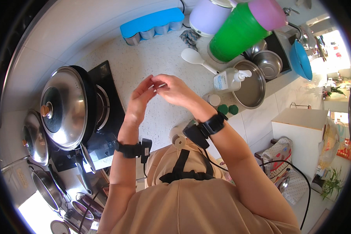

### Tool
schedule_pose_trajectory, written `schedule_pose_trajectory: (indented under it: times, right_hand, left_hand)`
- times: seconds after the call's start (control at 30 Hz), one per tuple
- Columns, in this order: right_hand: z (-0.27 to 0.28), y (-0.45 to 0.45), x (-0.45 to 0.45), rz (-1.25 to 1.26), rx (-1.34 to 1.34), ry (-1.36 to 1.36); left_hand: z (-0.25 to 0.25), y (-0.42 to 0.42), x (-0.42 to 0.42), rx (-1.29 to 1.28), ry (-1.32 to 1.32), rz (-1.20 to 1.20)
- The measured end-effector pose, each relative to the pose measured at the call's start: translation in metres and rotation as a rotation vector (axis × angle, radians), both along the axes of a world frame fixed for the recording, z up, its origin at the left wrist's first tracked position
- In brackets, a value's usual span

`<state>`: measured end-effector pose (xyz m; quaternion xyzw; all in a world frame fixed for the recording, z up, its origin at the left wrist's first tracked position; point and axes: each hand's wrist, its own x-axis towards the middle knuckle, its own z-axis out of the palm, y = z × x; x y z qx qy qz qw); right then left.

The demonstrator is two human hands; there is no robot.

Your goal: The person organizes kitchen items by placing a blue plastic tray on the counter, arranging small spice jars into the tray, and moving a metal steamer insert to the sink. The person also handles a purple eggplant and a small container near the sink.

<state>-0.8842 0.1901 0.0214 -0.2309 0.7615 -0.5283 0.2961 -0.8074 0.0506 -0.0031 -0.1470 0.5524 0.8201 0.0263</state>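
Above a speckled pale countertop [161, 120], my left hand [140, 99] and my right hand [174, 89] meet at their fingertips. Tiny slim white pieces show among the fingers; whether they are a held thing or nail tips is too small to tell. Curled fingers hide most of what lies between the hands. A black strap with a small box circles each wrist. To the right of my right hand stands a clear pump bottle [226, 80] with a white pump. Beyond both hands lies a white serving spoon [193, 56].
A lidded wok [65, 108] sits on the black glass cooktop [106, 149] at left. At right are a shallow steel pan [251, 86], a tall green container [237, 32], a blue basin [301, 60] and green caps [233, 109]. A blue-topped canister rack [152, 23] stands behind.
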Motion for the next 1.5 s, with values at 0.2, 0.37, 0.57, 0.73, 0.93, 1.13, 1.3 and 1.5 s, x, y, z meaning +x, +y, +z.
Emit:
schedule_pose_trajectory:
  times: [0.2, 0.37, 0.57, 0.73, 0.93, 1.13, 1.3, 1.5]
  right_hand:
    - [0.032, 0.05, 0.044, -0.125, -0.101, -0.056]
    - [0.035, 0.092, 0.066, -0.213, -0.199, -0.079]
    - [0.037, 0.141, 0.072, -0.258, -0.183, 0.021]
    - [0.028, 0.194, 0.058, -0.297, -0.271, -0.017]
    - [-0.009, 0.267, 0.024, -0.418, -0.172, 0.077]
    - [-0.042, 0.266, -0.016, -0.391, 0.059, 0.307]
    - [-0.025, 0.264, -0.025, -0.301, 0.089, 0.182]
    - [-0.03, 0.247, -0.022, -0.323, 0.063, 0.204]
  left_hand:
    - [0.035, 0.038, 0.028, -0.079, 0.045, -0.196]
    - [0.047, 0.077, 0.035, -0.08, 0.032, -0.273]
    - [0.055, 0.129, 0.033, -0.111, 0.053, -0.317]
    - [0.055, 0.179, 0.017, -0.071, -0.006, -0.314]
    - [0.049, 0.23, -0.019, -0.102, -0.129, -0.144]
    - [0.026, 0.244, -0.058, -0.125, -0.143, -0.12]
    - [0.008, 0.251, -0.077, -0.194, -0.105, -0.118]
    - [0.008, 0.251, -0.077, -0.253, -0.107, -0.12]
